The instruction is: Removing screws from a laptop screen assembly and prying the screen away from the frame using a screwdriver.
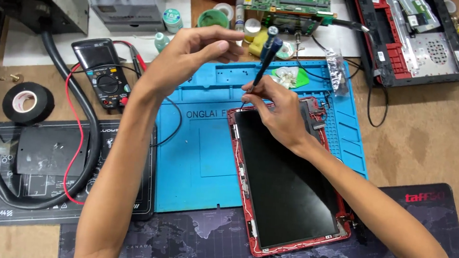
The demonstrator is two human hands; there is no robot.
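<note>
Screwdriver (265, 61), gripped upright in the right hand (275, 109), tip at the top-left corner of the red-framed screen panel (284, 187) beneath it. Left hand (191, 53), fingers pinched together, touches the screwdriver's cap. Blue mat (200, 159) underneath; multimeter (103, 74) left of it.

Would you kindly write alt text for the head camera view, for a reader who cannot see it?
A right hand holds a screwdriver at the top corner of a red-framed laptop screen panel lying on a blue work mat, while the left hand touches the tool's top. A multimeter and black tape roll sit left.
</note>
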